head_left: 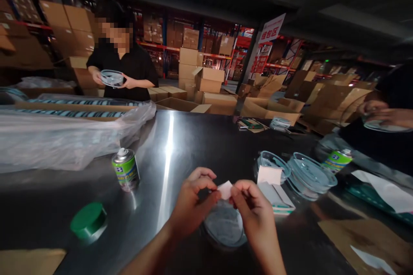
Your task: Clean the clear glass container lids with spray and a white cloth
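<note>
Between my two hands is a small piece of white paper (225, 189), pinched at both sides. My left hand (197, 195) grips its left edge with thumb and fingertips. On its right edge, the thumb and fingers of my right hand (253, 206) are closed. Just below them a round clear container (224, 225) rests on the metal table, partly covered by my hands. Right of my right hand stands a white box (277, 200) with an upright white flap. Behind it are several clear containers (311, 174), some stacked.
A green-labelled spray can (125, 171) and a green cap (88, 220) stand on the metal table (193, 137) at left. Plastic-wrapped goods (64, 133) lie beyond. Another spray can (338, 161) is at right. One person (121, 66) holds a container; another person's hands (387, 116) are at right.
</note>
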Demonstrator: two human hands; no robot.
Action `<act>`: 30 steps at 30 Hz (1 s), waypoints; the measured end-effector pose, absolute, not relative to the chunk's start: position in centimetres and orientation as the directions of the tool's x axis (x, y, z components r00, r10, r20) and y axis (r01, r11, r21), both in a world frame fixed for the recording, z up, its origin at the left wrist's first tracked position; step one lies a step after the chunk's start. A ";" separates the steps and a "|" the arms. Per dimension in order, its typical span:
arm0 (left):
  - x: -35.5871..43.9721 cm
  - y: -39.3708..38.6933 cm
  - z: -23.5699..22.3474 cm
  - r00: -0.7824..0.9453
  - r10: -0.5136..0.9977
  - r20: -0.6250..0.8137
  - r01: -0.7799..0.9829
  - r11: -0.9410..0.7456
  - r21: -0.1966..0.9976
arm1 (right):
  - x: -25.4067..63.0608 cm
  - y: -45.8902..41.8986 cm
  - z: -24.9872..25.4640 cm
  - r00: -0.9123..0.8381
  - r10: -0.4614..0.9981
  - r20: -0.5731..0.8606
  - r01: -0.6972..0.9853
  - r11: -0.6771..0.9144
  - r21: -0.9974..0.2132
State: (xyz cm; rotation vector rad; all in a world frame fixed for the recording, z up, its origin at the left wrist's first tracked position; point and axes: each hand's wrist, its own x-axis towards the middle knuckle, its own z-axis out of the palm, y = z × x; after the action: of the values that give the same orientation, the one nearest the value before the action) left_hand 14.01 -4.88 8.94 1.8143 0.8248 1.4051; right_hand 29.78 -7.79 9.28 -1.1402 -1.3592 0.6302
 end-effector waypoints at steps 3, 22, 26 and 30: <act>14.1 -4.7 8.9 0.173 0.842 0.512 0.029 -0.523 0.852 | 29.7 -7.8 9.3 0.156 0.915 0.373 0.188 0.343 -0.920; 14.2 -4.3 8.6 0.293 0.893 0.343 -0.202 -0.292 0.935 | 29.4 -7.0 8.9 -0.010 0.904 0.428 0.104 0.427 -0.898; 14.7 -4.6 8.5 0.316 0.909 0.272 -0.395 -0.134 0.909 | 29.2 -7.1 8.7 0.033 0.897 0.441 0.092 0.437 -0.895; 15.6 -4.7 7.9 0.382 0.916 0.121 -0.605 0.149 0.782 | 28.6 -6.6 7.8 0.040 0.908 0.416 -0.108 0.418 -0.902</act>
State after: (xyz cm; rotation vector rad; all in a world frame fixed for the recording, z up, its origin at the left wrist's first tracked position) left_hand 15.64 -4.67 7.92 0.8676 0.4343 1.1433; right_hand 28.62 -6.61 7.77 -0.8164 -1.2882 0.9293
